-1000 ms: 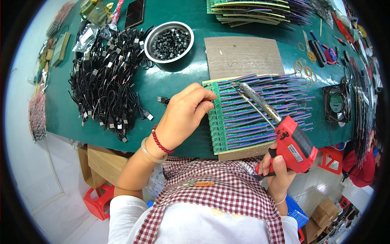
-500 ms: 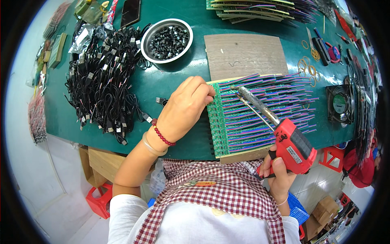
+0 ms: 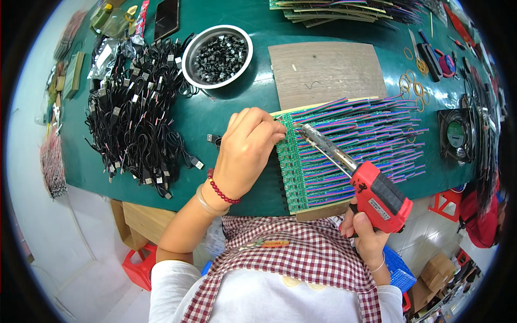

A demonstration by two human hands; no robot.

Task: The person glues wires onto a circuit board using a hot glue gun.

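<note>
A red soldering gun [image 3: 381,202] with a black grip is held in my right hand [image 3: 367,236], fingers wrapped round its handle. Its metal tip reaches the upper left part of a green circuit board panel [image 3: 295,180], close to the fingers of my left hand [image 3: 246,144]. Those fingers are pinched together at the panel's upper left edge; what lies between them is hidden. Many thin multicoloured wires [image 3: 361,153] run from the panel out to the right. Beneath it shows a wooden board [image 3: 323,211].
A steel bowl [image 3: 249,60] of small black connectors stands beyond my left hand. Left of it lies a heap of black USB cables [image 3: 134,113]. Another wooden board [image 3: 328,70], rubber bands [image 3: 410,86], a small fan [image 3: 455,135] and stacked wired panels [image 3: 336,9] surround the work.
The soldering gun has moved left across the panel, bringing its tip nearer my left fingers. My left hand keeps its pinch at the panel's edge. The whole view has shifted slightly.
</note>
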